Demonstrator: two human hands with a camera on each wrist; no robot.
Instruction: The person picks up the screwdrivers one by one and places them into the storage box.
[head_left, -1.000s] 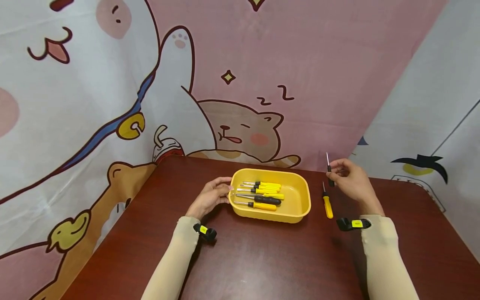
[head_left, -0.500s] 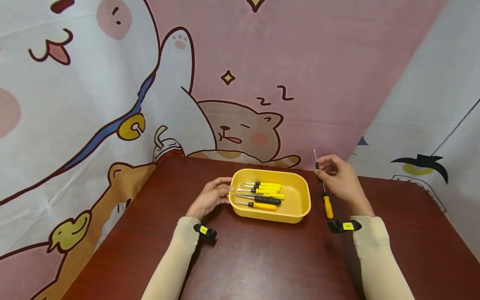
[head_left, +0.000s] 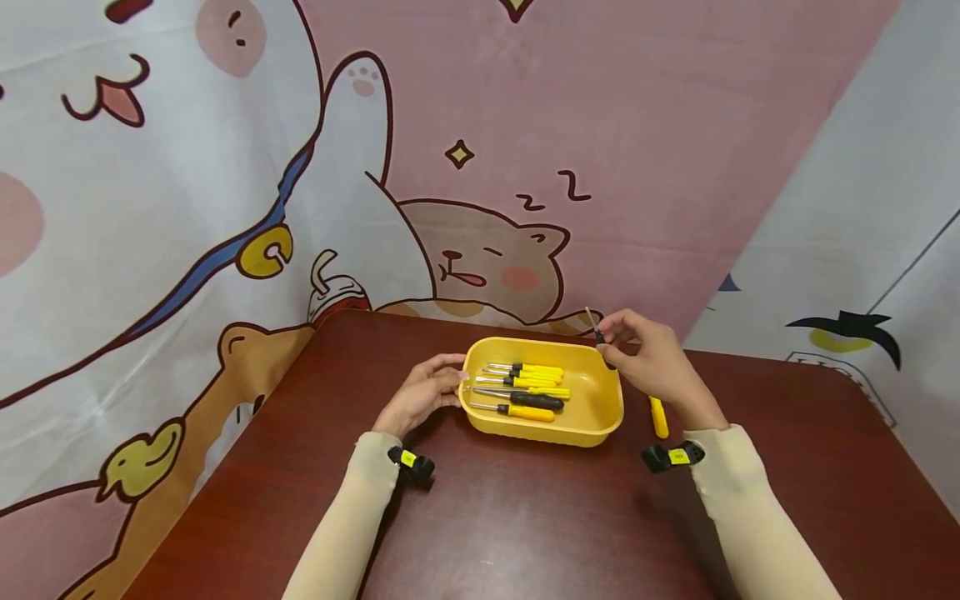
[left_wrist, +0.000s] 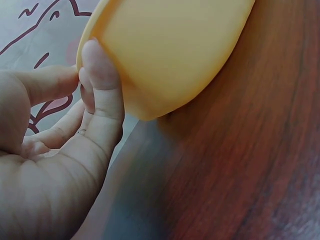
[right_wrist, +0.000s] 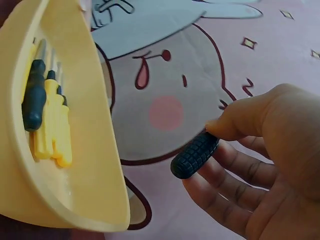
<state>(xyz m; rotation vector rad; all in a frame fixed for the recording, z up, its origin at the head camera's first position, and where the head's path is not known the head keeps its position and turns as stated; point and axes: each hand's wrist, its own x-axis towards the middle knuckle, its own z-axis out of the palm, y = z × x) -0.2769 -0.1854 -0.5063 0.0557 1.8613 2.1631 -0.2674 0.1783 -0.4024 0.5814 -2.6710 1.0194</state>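
Note:
My left hand [head_left: 420, 396] pinches the left rim of a yellow plastic basin [head_left: 525, 431]; in the left wrist view, the thumb presses against the basin's wall. Several screwdrivers lie side by side in the basin, most with yellow handles, one with a black handle [head_left: 537, 402]. Over the basin's right rim, my right hand [head_left: 651, 358] pinches a small screwdriver [right_wrist: 195, 156] by its ridged black handle. Its thin shaft points up and away, to the left. A yellow-handled screwdriver [head_left: 658, 418] lies on the table below my right wrist, its shaft hidden behind the hand.
The dark reddish-brown wooden table [head_left: 480, 517] carries the basin near its back edge. Directly behind and to the left hangs a cloth with cartoon animals [head_left: 480, 258]. Each wrist wears a small black camera [head_left: 412, 463].
My right hand has moved left with the black-handled screwdriver, from beyond the yellow-handled one on the table to the basin's right rim. My left hand and the basin have stayed put.

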